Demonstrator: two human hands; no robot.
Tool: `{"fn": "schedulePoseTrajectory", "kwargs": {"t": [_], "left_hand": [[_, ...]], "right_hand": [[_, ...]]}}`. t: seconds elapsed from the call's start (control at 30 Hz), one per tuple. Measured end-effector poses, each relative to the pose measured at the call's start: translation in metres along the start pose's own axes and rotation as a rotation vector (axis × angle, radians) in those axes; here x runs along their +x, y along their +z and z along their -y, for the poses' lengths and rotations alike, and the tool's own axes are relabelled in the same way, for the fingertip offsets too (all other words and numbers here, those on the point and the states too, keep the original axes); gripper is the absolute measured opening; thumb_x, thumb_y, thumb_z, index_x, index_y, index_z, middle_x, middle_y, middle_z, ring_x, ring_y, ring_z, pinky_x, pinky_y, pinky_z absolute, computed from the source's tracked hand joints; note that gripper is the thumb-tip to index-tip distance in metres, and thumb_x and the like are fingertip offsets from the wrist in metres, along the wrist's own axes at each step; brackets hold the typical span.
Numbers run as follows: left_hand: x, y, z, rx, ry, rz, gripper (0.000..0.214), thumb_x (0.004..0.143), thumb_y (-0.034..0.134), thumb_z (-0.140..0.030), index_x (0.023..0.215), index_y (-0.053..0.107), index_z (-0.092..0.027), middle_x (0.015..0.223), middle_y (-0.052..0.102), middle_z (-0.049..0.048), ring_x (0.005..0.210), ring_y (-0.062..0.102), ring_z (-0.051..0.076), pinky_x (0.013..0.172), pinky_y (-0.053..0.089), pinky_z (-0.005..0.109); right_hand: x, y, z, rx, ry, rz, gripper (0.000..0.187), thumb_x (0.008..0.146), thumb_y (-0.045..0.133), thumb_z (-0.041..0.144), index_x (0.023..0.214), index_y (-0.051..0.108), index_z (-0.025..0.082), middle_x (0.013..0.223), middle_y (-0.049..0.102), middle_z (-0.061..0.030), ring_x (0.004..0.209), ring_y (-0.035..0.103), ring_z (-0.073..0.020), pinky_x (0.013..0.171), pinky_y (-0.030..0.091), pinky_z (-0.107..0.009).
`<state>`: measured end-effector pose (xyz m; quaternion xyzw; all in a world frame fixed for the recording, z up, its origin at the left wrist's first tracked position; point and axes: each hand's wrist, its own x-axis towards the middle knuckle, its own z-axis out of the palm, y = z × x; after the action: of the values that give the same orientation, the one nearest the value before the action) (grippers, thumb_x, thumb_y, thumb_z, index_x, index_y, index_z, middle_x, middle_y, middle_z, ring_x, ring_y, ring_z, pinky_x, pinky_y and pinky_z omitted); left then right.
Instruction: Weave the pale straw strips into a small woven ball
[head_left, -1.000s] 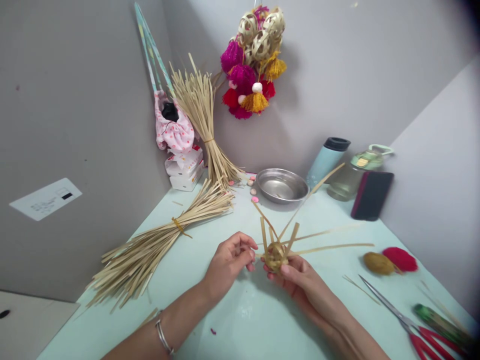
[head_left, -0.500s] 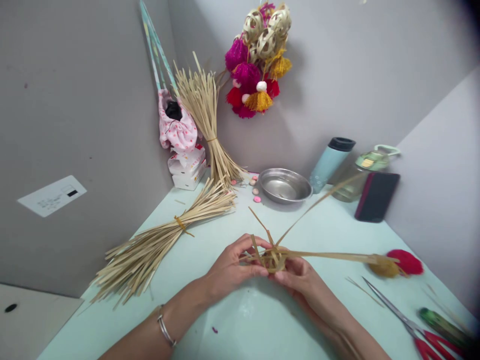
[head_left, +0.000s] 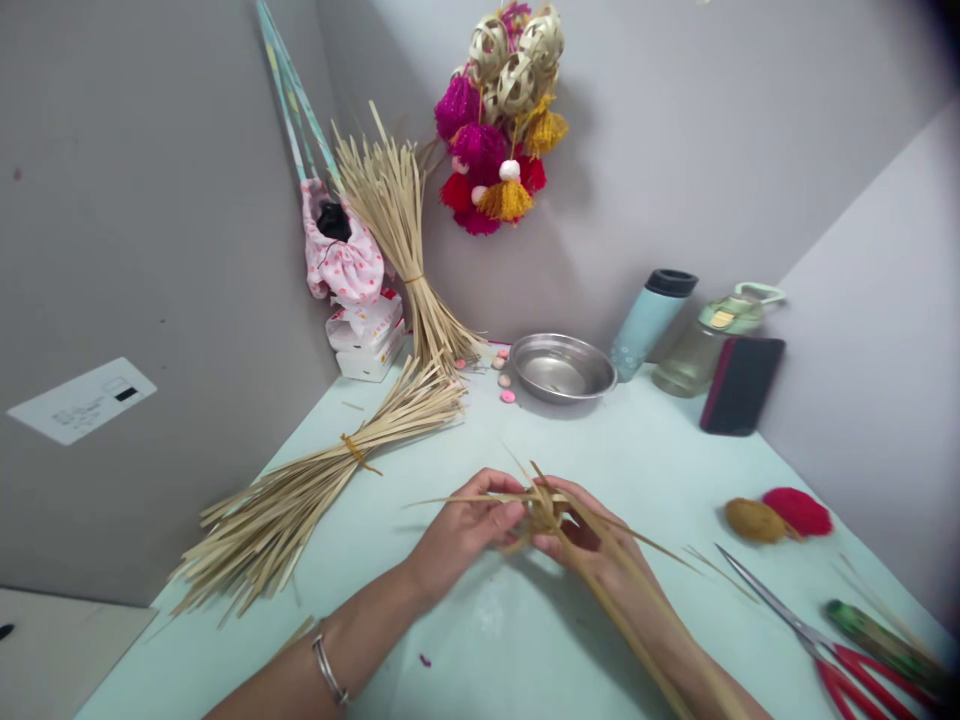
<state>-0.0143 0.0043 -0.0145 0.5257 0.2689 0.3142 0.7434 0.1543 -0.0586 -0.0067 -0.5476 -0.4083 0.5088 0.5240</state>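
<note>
Between my two hands, just above the table, is a small woven piece of flat straw-coloured strips. My left hand pinches its left side with thumb and fingers. My right hand is curled around the right side, thumb in front and fingers behind. Long loose strips stick out of the weave: one points left over my left hand, others run down across my right forearm and are blurred. The far side of the piece is hidden by my fingers. A silver bangle circles my left wrist.
Bundled strips lie left, another bundle leans at the corner. A metal bowl, bottles and a phone stand behind. Yarn balls and red-handled scissors lie right. Woven balls with tassels hang on the wall.
The woven piece has turned in my hands. Long strips that pointed right and up-right now sweep down over my right forearm, and one now points left. The view has shifted slightly.
</note>
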Motion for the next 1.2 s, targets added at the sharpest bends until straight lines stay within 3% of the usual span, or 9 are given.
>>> {"fn": "schedulePoseTrajectory", "kwargs": {"t": [0.2, 0.4, 0.57, 0.9, 1.1, 1.2], "left_hand": [[-0.001, 0.005, 0.004, -0.028, 0.067, -0.034, 0.035, 0.077, 0.073, -0.035, 0.103, 0.055, -0.019, 0.099, 0.065, 0.0056, 0.093, 0.066, 0.021, 0.084, 0.051, 0.034], [-0.003, 0.008, -0.002, 0.034, 0.082, -0.124, 0.032, 0.075, 0.069, -0.022, 0.103, 0.054, -0.018, 0.096, 0.063, 0.0042, 0.087, 0.064, 0.017, 0.079, 0.051, 0.029], [-0.003, 0.008, -0.002, 0.179, 0.142, -0.136, 0.028, 0.073, 0.063, -0.013, 0.101, 0.059, -0.017, 0.100, 0.061, 0.0053, 0.088, 0.061, 0.017, 0.078, 0.049, 0.028], [-0.004, 0.004, 0.010, 0.268, 0.267, -0.119, 0.025, 0.080, 0.063, -0.021, 0.104, 0.059, -0.018, 0.101, 0.060, 0.0063, 0.089, 0.061, 0.018, 0.079, 0.048, 0.029], [-0.005, 0.005, 0.003, 0.291, 0.236, -0.137, 0.019, 0.080, 0.062, -0.022, 0.098, 0.060, -0.017, 0.098, 0.063, 0.0069, 0.091, 0.061, 0.019, 0.083, 0.048, 0.031], [-0.004, 0.005, 0.005, 0.287, 0.197, -0.167, 0.020, 0.080, 0.063, -0.024, 0.098, 0.062, -0.017, 0.099, 0.065, 0.0077, 0.094, 0.062, 0.020, 0.084, 0.048, 0.032]], "right_hand": [[0.000, -0.001, -0.009, -0.116, -0.106, 0.003, 0.044, 0.070, 0.081, 0.032, 0.112, 0.067, 0.027, 0.111, 0.070, -0.0063, 0.097, 0.065, -0.0262, 0.083, 0.054, -0.037], [-0.003, 0.004, 0.005, -0.025, -0.027, 0.066, 0.046, 0.073, 0.078, 0.038, 0.116, 0.067, 0.028, 0.118, 0.069, -0.0080, 0.101, 0.067, -0.0289, 0.089, 0.053, -0.041], [-0.005, 0.006, 0.009, -0.021, -0.001, -0.020, 0.038, 0.073, 0.079, 0.039, 0.108, 0.071, 0.026, 0.110, 0.073, -0.0072, 0.100, 0.067, -0.0286, 0.086, 0.052, -0.037], [0.001, -0.002, -0.005, 0.015, 0.059, -0.003, 0.035, 0.073, 0.080, 0.040, 0.104, 0.072, 0.026, 0.104, 0.075, -0.0064, 0.097, 0.067, -0.0268, 0.090, 0.049, -0.039], [0.001, 0.000, -0.009, 0.142, 0.077, -0.046, 0.042, 0.070, 0.082, 0.042, 0.107, 0.074, 0.024, 0.108, 0.075, -0.0103, 0.101, 0.068, -0.0308, 0.099, 0.044, -0.050], [0.001, 0.000, -0.009, 0.183, 0.103, -0.003, 0.042, 0.074, 0.080, 0.040, 0.112, 0.072, 0.025, 0.110, 0.075, -0.0105, 0.102, 0.068, -0.0306, 0.100, 0.044, -0.051]]}}
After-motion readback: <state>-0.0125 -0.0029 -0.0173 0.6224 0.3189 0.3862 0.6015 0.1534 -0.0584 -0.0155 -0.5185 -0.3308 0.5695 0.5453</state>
